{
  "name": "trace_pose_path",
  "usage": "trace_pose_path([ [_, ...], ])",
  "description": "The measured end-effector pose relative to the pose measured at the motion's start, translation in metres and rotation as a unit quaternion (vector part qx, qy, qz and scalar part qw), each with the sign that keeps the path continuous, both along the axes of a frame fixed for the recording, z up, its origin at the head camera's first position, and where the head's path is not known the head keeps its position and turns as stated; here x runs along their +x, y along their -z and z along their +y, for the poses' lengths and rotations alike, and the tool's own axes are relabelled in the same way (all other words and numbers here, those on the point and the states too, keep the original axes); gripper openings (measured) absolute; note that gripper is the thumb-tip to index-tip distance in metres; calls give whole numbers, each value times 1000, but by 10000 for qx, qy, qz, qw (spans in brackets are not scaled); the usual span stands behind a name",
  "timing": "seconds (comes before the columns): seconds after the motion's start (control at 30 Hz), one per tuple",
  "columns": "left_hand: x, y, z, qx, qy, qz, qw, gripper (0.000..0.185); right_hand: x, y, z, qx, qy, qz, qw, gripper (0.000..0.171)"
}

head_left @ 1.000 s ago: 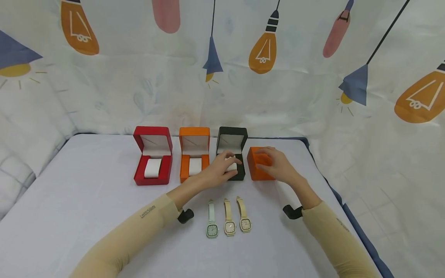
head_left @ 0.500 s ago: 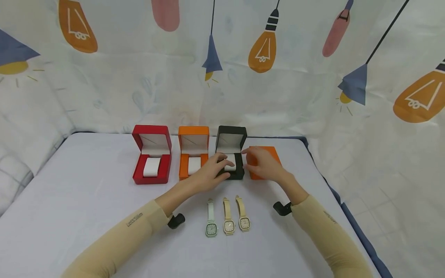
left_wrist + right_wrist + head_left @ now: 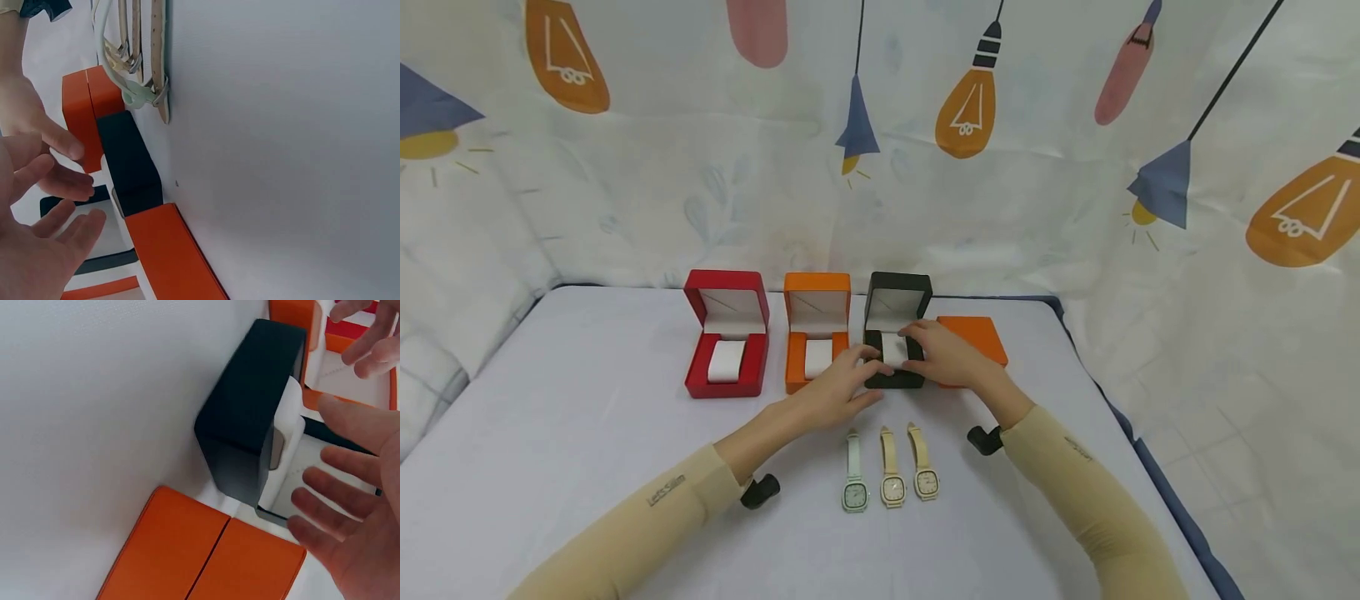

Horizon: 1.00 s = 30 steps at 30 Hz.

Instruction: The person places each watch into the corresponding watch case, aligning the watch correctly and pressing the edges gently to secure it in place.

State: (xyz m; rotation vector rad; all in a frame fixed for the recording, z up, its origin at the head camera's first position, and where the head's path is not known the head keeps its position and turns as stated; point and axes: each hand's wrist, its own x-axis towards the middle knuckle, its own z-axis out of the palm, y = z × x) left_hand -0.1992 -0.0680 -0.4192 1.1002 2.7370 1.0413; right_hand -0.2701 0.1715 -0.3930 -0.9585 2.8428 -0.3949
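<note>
We see four boxes in a row at the far side of the bench (image 3: 587, 375). Three stand with lids raised: the red box (image 3: 722, 390) at the left end, the first orange box (image 3: 817, 284) beside it, then the dark green box (image 3: 898, 282), nearly black. Each holds one white cushion, seated upright in its base, and its lid is lined in pale material. At the right end the second orange box (image 3: 973, 333) is shut, so we cannot tell what it contains.

The left hand (image 3: 838, 387) is before the first orange box and the dark green box, fingers loosely spread, with nothing in its hold. The right hand (image 3: 951, 354) reaches in at the dark green box's right side, thumb and fingers well parted and gripping nothing; we cannot tell whether it touches.

Nearer us lie a pale green watch (image 3: 854, 497) and two cream watches (image 3: 892, 490), their dials too small to read. On the left sleeve (image 3: 625, 525) we make out "Let'sSlim"; the right sleeve's lettering is too slight for us. A faint slanting line crosses each lid lining, illegible if it is writing.
</note>
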Motion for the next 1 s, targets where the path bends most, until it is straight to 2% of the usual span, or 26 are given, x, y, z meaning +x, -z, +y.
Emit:
trace_pose_path([
  [0.23,7,1,-5,-25,74,-65,9999,34,-4,6,-9,577,187,21,9982,59],
  [0.5,14,2,-12,142,43,182,9997,34,-9,8,-18,818,342,157,9959,61],
  [0.73,17,4,-15,105,-39,117,9999,36,-13,11,-22,861,418,160,9953,63],
  [1.0,21,6,-16,87,30,82,9999,38,-17,19,-24,819,461,155,9955,70],
])
